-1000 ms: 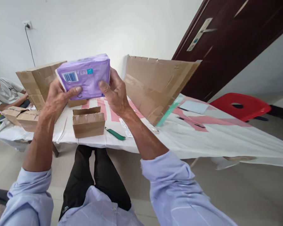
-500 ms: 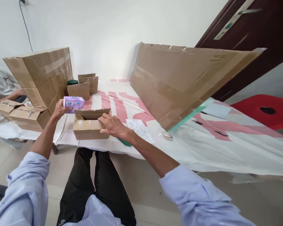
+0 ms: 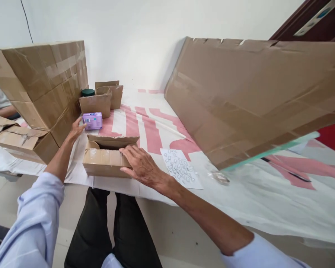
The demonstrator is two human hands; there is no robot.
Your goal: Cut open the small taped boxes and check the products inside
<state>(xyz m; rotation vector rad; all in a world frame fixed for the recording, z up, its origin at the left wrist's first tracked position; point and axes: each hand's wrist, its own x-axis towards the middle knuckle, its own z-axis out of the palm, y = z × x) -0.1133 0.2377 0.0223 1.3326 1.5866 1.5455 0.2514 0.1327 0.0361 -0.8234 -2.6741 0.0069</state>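
A purple plastic-wrapped pack (image 3: 95, 121) with a barcode label is beside the pink-striped part of the table cover, left of centre. My left hand (image 3: 77, 130) has its fingertips and thumb at the left end of this pack. In front of me is a small open cardboard box (image 3: 106, 162), its back flap standing up and its inside dark. My right hand (image 3: 141, 163) grips the box's right end, fingers over the top edge and thumb on the front side. I cannot see what the box holds.
Stacked taped cartons (image 3: 44, 78) stand at the left, with smaller boxes (image 3: 25, 141) before them. Behind the pack are open boxes (image 3: 99, 104) and a dark green lid (image 3: 88, 92). A large cardboard sheet (image 3: 240, 93) leans at the right, near a printed paper sheet (image 3: 180, 167).
The purple pack has gone from raised in my left hand to lower, apparently on the table, with my fingers at its end. My right hand stays on the box; the view has shifted closer.
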